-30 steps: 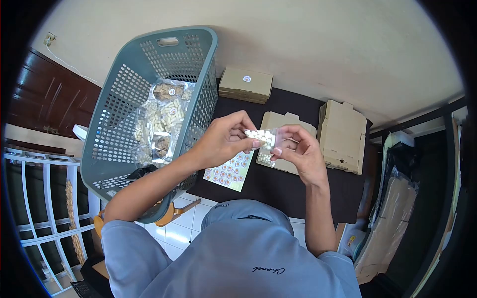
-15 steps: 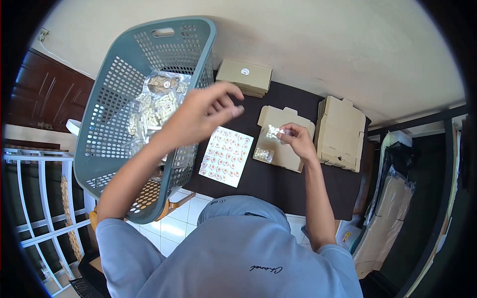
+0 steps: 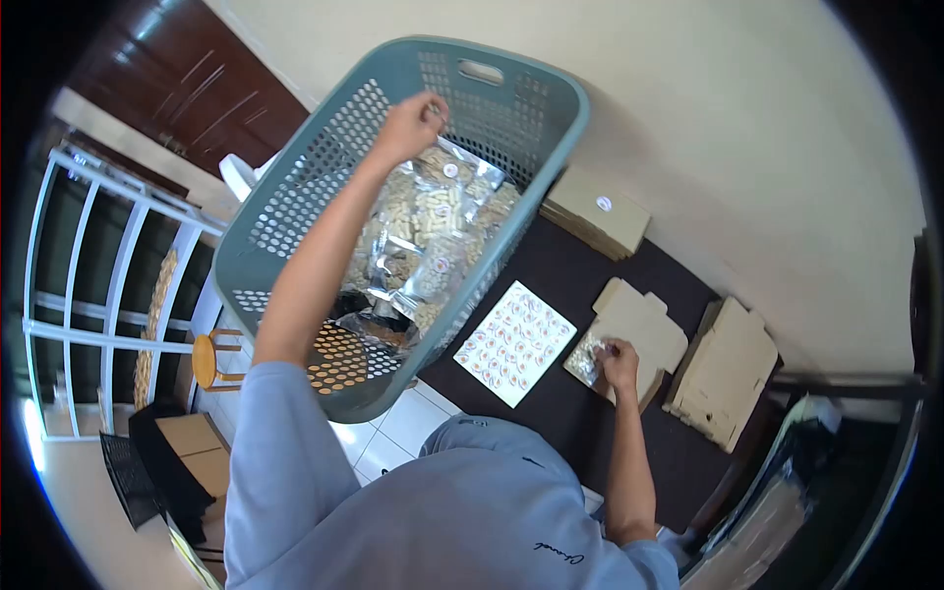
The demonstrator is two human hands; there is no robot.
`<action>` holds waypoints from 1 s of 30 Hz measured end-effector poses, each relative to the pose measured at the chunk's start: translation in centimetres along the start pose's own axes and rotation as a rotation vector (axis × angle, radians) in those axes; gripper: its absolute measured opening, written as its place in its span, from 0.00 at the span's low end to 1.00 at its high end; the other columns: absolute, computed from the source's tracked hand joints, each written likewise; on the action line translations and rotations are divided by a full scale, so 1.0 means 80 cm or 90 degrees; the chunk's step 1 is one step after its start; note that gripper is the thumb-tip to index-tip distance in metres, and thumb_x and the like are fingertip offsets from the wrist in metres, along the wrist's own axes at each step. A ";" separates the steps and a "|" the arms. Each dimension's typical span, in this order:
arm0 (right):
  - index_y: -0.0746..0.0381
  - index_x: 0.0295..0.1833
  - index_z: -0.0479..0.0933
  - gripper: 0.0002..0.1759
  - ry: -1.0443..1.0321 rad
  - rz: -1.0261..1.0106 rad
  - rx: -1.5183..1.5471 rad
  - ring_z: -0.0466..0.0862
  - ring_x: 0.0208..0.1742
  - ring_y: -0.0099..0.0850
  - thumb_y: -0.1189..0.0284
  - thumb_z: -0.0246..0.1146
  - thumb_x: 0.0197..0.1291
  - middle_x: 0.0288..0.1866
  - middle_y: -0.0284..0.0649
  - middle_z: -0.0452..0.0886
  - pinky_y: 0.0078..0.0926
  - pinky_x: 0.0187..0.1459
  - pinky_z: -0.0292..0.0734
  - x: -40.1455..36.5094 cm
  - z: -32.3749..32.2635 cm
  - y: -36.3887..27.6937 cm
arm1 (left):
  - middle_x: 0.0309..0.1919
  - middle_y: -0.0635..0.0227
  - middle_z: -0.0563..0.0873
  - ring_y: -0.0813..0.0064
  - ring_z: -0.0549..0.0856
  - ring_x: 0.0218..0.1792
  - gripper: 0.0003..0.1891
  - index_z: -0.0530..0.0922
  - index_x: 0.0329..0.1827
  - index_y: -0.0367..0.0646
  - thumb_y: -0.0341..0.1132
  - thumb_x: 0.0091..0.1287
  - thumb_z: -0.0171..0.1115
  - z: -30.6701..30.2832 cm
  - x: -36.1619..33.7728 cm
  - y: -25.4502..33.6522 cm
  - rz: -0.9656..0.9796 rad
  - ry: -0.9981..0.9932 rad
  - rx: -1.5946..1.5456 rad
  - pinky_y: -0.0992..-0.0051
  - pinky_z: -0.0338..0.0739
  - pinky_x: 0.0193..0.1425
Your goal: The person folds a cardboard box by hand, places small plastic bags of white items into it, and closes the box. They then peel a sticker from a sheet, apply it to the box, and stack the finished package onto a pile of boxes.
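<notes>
Inside the grey-green basket (image 3: 556, 88), my left hand (image 3: 413, 126) hovers at the upper end of a pile of clear packets (image 3: 433, 211). Its fingers are curled together, and what they hold, if anything, is too small to name. My right hand (image 3: 619, 364) is closed on a small clear packet (image 3: 588, 361) at the near left part of an open cardboard box (image 3: 644, 329). A white sheet of round stickers (image 3: 515, 344) lies on the dark table (image 3: 551, 433) between the basket and the box.
Stacked flat boxes (image 3: 598, 211) stand by the wall behind the sheet. More folded boxes (image 3: 726, 374) lie right of the open box. A wooden stool (image 3: 205, 361) and a white rack (image 3: 123, 236) are at the left.
My left hand has moved from over the basket's right rim to inside the basket. My right hand has lowered its packet to the box. The view has turned left.
</notes>
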State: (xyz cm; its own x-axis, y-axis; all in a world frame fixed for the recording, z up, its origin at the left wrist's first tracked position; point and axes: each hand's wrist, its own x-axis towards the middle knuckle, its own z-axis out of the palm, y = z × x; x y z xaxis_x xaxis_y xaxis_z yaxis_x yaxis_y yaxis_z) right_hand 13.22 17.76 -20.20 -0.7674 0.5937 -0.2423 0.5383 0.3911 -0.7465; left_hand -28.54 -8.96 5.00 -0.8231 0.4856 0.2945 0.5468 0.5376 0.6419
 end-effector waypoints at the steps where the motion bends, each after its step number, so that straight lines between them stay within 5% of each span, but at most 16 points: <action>1: 0.67 0.43 0.83 0.16 0.010 -0.022 -0.021 0.81 0.40 0.31 0.70 0.73 0.50 0.39 0.42 0.83 0.28 0.46 0.76 -0.003 -0.002 -0.006 | 0.26 0.61 0.86 0.72 0.86 0.30 0.08 0.82 0.41 0.42 0.27 0.60 0.59 0.009 0.002 -0.029 0.017 -0.036 0.056 0.72 0.79 0.36; 2: 0.67 0.43 0.83 0.16 0.007 -0.036 -0.021 0.81 0.40 0.31 0.70 0.73 0.50 0.39 0.42 0.83 0.28 0.46 0.76 -0.002 -0.002 -0.010 | 0.26 0.62 0.85 0.74 0.84 0.29 0.08 0.82 0.41 0.42 0.26 0.59 0.60 0.018 0.003 -0.056 0.034 -0.073 0.111 0.73 0.78 0.35; 6: 0.63 0.41 0.83 0.12 0.020 -0.043 0.061 0.79 0.39 0.31 0.73 0.73 0.49 0.39 0.40 0.78 0.29 0.44 0.76 -0.008 -0.001 -0.015 | 0.33 0.54 0.87 0.57 0.87 0.40 0.06 0.84 0.33 0.44 0.30 0.52 0.63 0.072 -0.011 -0.123 -0.031 -0.199 0.122 0.63 0.80 0.47; 9: 0.61 0.41 0.84 0.12 0.029 -0.074 0.049 0.75 0.34 0.29 0.73 0.74 0.49 0.35 0.38 0.74 0.28 0.40 0.75 -0.011 0.001 -0.007 | 0.35 0.53 0.87 0.55 0.86 0.43 0.08 0.84 0.36 0.44 0.32 0.54 0.65 0.120 -0.022 -0.142 -0.037 -0.256 0.154 0.61 0.79 0.50; 13: 0.60 0.45 0.84 0.12 0.014 -0.057 0.016 0.78 0.38 0.29 0.74 0.71 0.53 0.40 0.39 0.77 0.26 0.42 0.76 -0.014 0.000 -0.008 | 0.48 0.49 0.84 0.52 0.83 0.51 0.19 0.79 0.51 0.42 0.38 0.56 0.69 0.185 -0.033 -0.123 -0.022 -0.206 0.199 0.59 0.76 0.58; 17: 0.60 0.53 0.80 0.18 0.003 -0.089 0.045 0.80 0.41 0.31 0.73 0.70 0.55 0.45 0.40 0.78 0.27 0.46 0.78 -0.016 -0.009 -0.006 | 0.51 0.44 0.81 0.46 0.81 0.54 0.26 0.70 0.61 0.41 0.30 0.58 0.64 0.219 -0.048 -0.090 -0.111 -0.210 0.379 0.58 0.77 0.58; 21: 0.60 0.58 0.75 0.20 0.033 -0.094 0.141 0.81 0.43 0.30 0.74 0.66 0.59 0.52 0.42 0.77 0.26 0.42 0.79 -0.016 -0.013 0.037 | 0.52 0.41 0.80 0.45 0.80 0.55 0.28 0.67 0.62 0.40 0.27 0.57 0.61 0.209 -0.045 -0.082 -0.152 -0.296 0.244 0.57 0.77 0.57; 23: 0.60 0.55 0.78 0.19 0.052 0.032 0.190 0.79 0.47 0.30 0.77 0.69 0.56 0.49 0.40 0.77 0.26 0.46 0.78 -0.025 -0.033 0.028 | 0.51 0.41 0.80 0.44 0.80 0.55 0.27 0.68 0.61 0.39 0.27 0.56 0.61 0.199 -0.034 -0.091 -0.155 -0.298 0.211 0.58 0.77 0.57; 25: 0.61 0.55 0.77 0.19 0.069 0.042 0.204 0.79 0.46 0.29 0.76 0.68 0.57 0.49 0.40 0.78 0.27 0.46 0.78 -0.034 -0.055 0.010 | 0.50 0.40 0.80 0.41 0.80 0.53 0.26 0.70 0.59 0.37 0.29 0.55 0.63 0.177 -0.024 -0.090 -0.105 -0.213 0.084 0.59 0.77 0.56; 26: 0.61 0.55 0.77 0.18 0.073 0.051 0.224 0.79 0.45 0.28 0.75 0.68 0.57 0.49 0.39 0.78 0.27 0.44 0.78 -0.037 -0.068 -0.001 | 0.42 0.52 0.84 0.63 0.86 0.41 0.25 0.71 0.59 0.40 0.31 0.57 0.66 0.167 -0.017 -0.088 -0.127 -0.213 0.055 0.67 0.81 0.43; 30: 0.62 0.53 0.77 0.16 0.089 0.048 0.320 0.79 0.44 0.27 0.72 0.67 0.61 0.46 0.37 0.78 0.24 0.39 0.80 -0.045 -0.110 -0.066 | 0.42 0.62 0.84 0.75 0.84 0.38 0.21 0.72 0.58 0.39 0.26 0.61 0.61 0.075 -0.011 0.010 -0.180 -0.265 -0.260 0.75 0.81 0.39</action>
State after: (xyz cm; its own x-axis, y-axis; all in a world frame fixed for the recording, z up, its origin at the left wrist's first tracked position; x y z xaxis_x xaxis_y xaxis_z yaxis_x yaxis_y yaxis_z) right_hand 16.24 19.74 -9.92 -0.6608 0.7085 -0.2477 0.3306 -0.0215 -0.9435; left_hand -26.48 -4.82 1.03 -0.7534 0.6347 -0.1720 0.1482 0.4187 0.8959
